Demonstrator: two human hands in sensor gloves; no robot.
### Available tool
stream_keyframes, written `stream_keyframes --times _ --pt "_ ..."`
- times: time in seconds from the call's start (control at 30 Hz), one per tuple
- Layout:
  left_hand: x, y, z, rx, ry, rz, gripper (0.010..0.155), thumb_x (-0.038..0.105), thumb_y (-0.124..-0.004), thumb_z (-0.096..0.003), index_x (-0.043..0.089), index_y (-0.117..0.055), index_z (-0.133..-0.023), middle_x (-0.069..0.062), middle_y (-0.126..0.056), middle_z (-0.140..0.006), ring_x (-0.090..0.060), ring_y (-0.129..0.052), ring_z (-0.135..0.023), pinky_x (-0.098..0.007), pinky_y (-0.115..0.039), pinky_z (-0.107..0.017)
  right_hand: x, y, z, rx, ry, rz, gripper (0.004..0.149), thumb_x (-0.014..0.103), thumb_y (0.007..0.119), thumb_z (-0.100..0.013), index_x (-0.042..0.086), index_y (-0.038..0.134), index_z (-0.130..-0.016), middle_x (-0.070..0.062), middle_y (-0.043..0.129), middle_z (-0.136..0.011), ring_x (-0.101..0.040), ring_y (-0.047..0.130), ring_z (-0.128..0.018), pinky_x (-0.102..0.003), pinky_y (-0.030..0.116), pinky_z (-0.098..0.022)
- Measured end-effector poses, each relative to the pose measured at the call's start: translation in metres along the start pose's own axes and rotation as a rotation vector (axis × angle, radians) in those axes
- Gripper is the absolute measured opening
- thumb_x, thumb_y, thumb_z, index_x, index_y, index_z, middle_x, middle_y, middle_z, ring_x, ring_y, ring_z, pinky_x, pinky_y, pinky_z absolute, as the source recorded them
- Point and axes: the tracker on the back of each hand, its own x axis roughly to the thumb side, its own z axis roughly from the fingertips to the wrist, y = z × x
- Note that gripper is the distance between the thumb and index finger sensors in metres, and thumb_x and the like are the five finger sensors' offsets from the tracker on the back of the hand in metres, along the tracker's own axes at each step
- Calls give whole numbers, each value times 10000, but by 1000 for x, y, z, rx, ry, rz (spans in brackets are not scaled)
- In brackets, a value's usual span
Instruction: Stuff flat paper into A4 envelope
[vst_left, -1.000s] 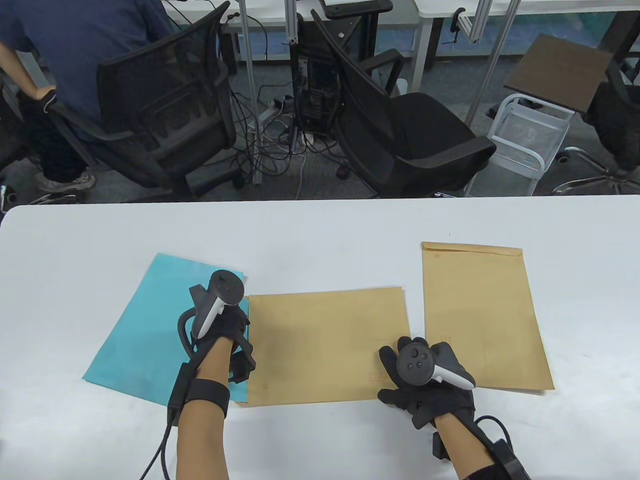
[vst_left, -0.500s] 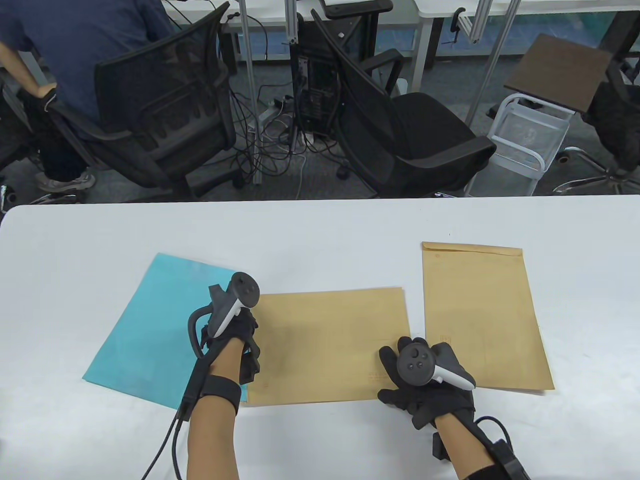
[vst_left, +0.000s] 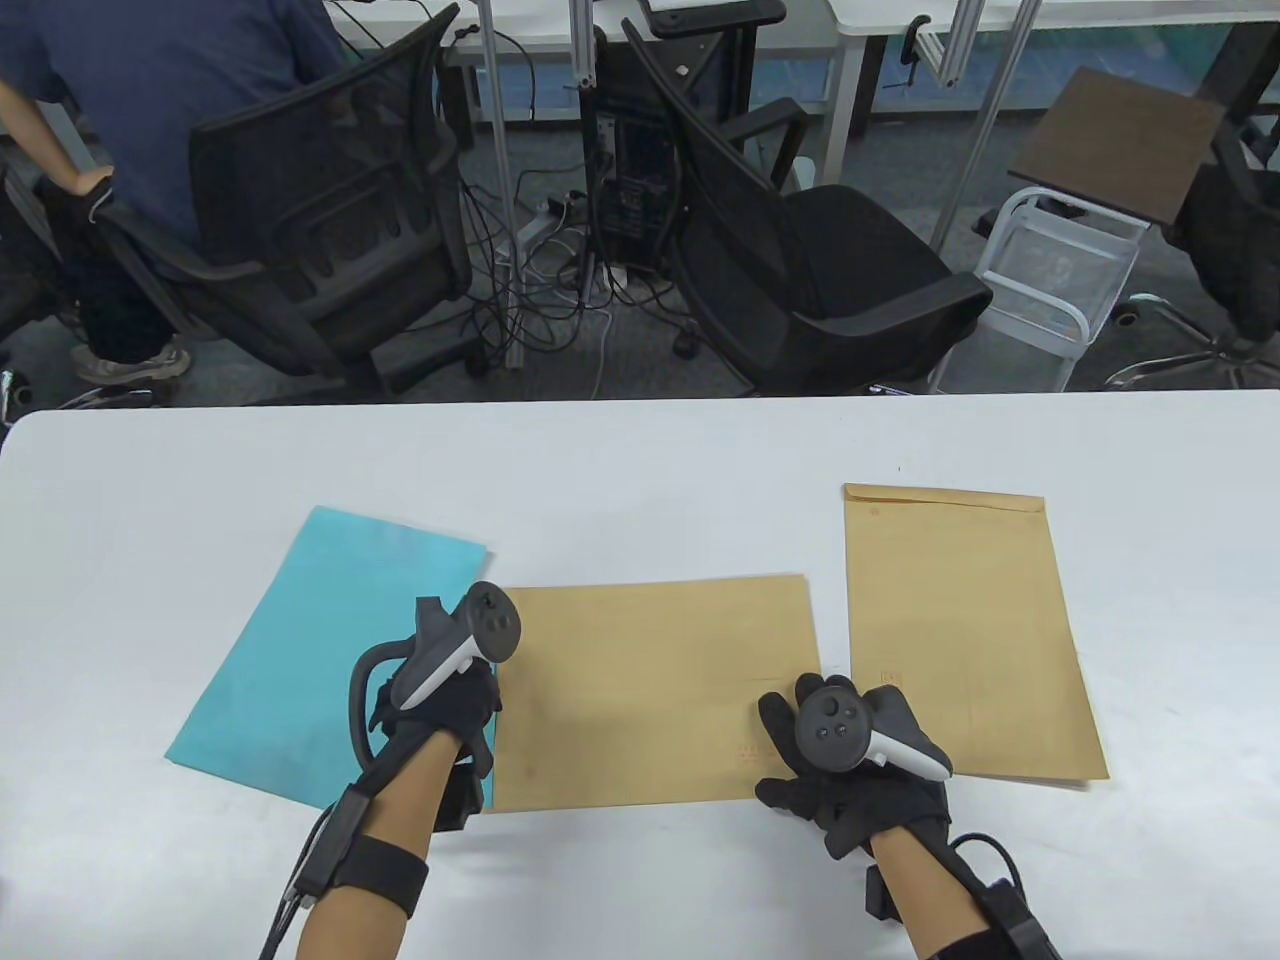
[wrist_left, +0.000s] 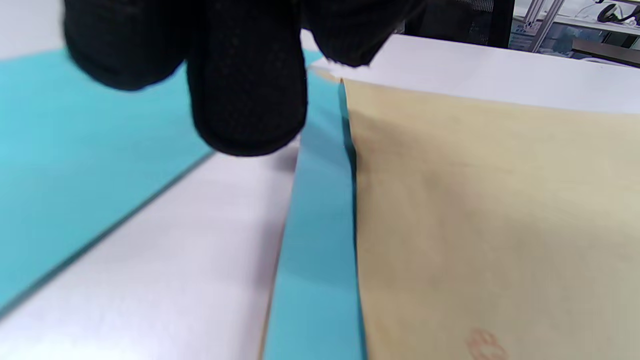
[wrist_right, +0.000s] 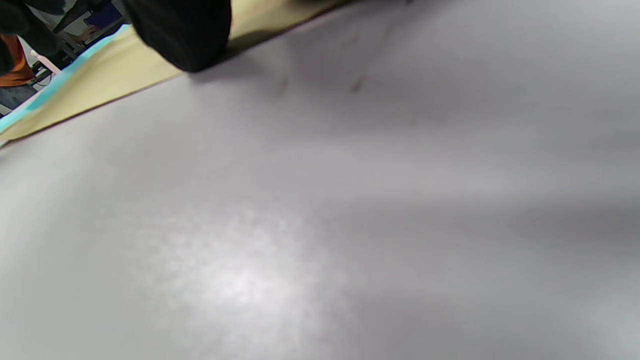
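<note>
A brown A4 envelope (vst_left: 650, 690) lies sideways mid-table, its mouth to the left. A thin strip of blue paper (wrist_left: 320, 225) sticks out of that mouth; the rest is inside. My left hand (vst_left: 445, 700) hovers at the mouth, its fingertips (wrist_left: 245, 90) hanging just above the strip and holding nothing. My right hand (vst_left: 850, 785) rests flat on the envelope's near right corner, a fingertip (wrist_right: 185, 35) on its edge (wrist_right: 100, 75). Another blue sheet (vst_left: 320, 640) lies flat to the left, partly under my left hand.
A second brown envelope (vst_left: 960, 630) lies upright at the right, just beyond my right hand. The white table (vst_left: 640, 460) ends at its far edge, with office chairs (vst_left: 800, 250) and a seated person (vst_left: 150, 100) behind it.
My left hand first moved right to the envelope's mouth, then drew back toward me and a little left. The blue strip at the mouth looks narrower. My right hand has not moved.
</note>
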Motion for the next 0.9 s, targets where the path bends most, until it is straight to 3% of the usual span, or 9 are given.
stream_keyframes --times 0.23,0.33,0.47,0.77,0.9 --pt "9 -24 -11 -128 42 49 748 274 -727 -516 -27 -346 -1086 -383 -707 -937 -244 -1012 -475 -426 -837 -381 -1 0 0 1 -8 -14 844 435 659 -611 104 101 -1150 -310 -87 -1071 -583 -149 -924 -823 -54 -506" --pt "12 -25 -10 -48 18 67 731 266 -741 -506 -13 -390 -1084 -393 -718 -917 -241 -1009 -469 -431 -834 -380 -3 1 0 -9 -28 -39 840 421 666 -608 105 111 -1154 -310 -91 -1069 -582 -158 -916 -817 -65 -500" --pt "16 -26 -11 -109 -48 75 758 283 -762 -495 17 -381 -1094 -376 -692 -946 -235 -996 -506 -436 -827 -413 -4 0 1 -2 -36 -54 835 405 683 -603 119 129 -1159 -309 -91 -1072 -578 -163 -918 -811 -73 -504" --pt "-3 -26 -9 -94 -61 430 837 279 -813 -463 -14 -334 -1083 -368 -685 -930 -196 -978 -453 -439 -824 -406 -3 0 0 2 -32 -47 831 406 684 -601 123 133 -1156 -309 -93 -1070 -578 -164 -916 -807 -71 -510" --pt "-3 -18 9 -32 -34 259 869 370 -797 -476 -20 -324 -1091 -356 -671 -966 -275 -987 -531 -474 -812 -429 -5 1 0 2 -30 -51 829 413 680 -602 133 129 -1155 -294 -99 -1071 -566 -169 -918 -801 -75 -512"
